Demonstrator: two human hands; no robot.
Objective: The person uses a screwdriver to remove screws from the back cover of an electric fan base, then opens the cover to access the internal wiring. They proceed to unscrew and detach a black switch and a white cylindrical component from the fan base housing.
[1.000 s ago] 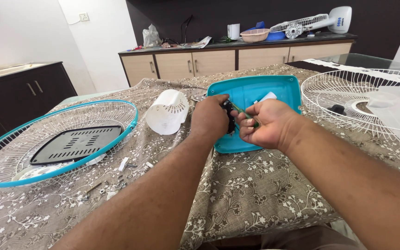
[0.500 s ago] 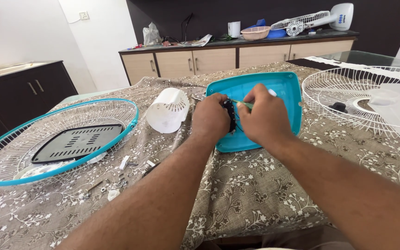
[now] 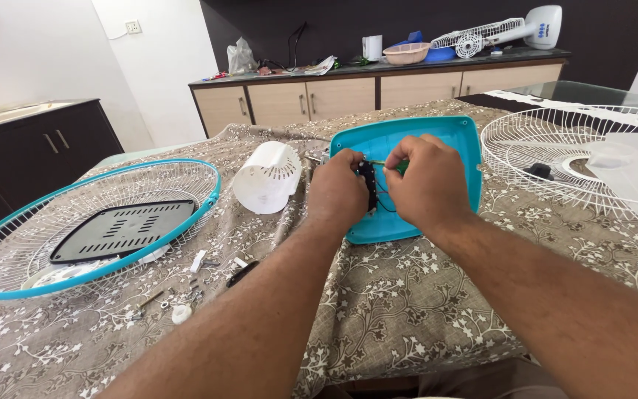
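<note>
Cloth (image 3: 407,310) with a pale leaf pattern covered the table, and on it lay the big pieces: a wire fan guard with a blue rim (image 3: 75,229) at the left holding a black vented plate (image 3: 121,229), a white guard (image 3: 577,159) at the right, and between them a blue tray-shaped cover (image 3: 452,140) with a white slotted housing (image 3: 267,177) just beside it. Over the blue cover, the left hand (image 3: 337,191) was closed around a small black part (image 3: 368,185), pinching it upright. The right hand (image 3: 426,181) was closed on a thin green-handled tool (image 3: 400,165), probably a screwdriver, though most of it was hidden. A second earlier that hand sat lower with its palm turned up; it had since rolled over and risen, bringing the tool tip against the black part, so the work on that part looked under way. Loose screws (image 3: 182,299) and a small black bit (image 3: 244,273) lay near the left forearm.
</note>
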